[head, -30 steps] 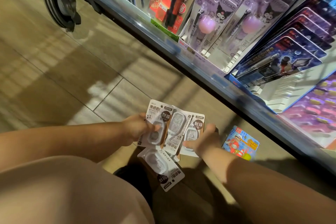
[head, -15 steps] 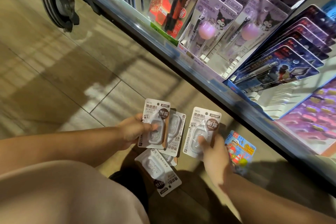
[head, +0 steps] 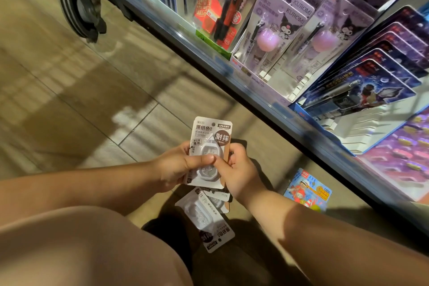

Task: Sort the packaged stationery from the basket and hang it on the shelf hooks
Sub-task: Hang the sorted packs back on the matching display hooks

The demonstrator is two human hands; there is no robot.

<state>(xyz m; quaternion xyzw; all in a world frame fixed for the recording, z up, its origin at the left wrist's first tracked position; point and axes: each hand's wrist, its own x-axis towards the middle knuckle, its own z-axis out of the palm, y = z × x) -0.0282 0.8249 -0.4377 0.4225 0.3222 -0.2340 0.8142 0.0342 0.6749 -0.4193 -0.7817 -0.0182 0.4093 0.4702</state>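
Above the tiled floor (head: 92,100), just in front of the low shelf (head: 255,88), a person's two hands grip one white carded pack (head: 210,137) of stationery. It is held upright, its printed face and hang hole toward the camera. The left hand (head: 176,167) grips the pack from its left side, thumb pressed across the clear blister and fingers hidden behind the card. The right hand (head: 239,169) clamps the right edge, fingers curled round it, its thumb tip meeting the left thumb on the blister. A brown card edge shows behind the pack on its right; whether that is a second pack cannot be told. Directly below the hands, several loose packs (head: 204,216) of the same kind lie overlapped and askew on a dark surface, the nearest one upside down to the camera. To the right, a blue cartoon pack (head: 306,193) lies flat on the floor, close under the shelf's front edge. On the shelf, lilac Kuromi pen packs (head: 278,30) stand tilted in white racks. They sit between red-and-black pen packs (head: 222,9) to their left and dark blue packs (head: 371,86) to their right. A caster wheel (head: 76,7) rests on the floor at the shelf's far left end.
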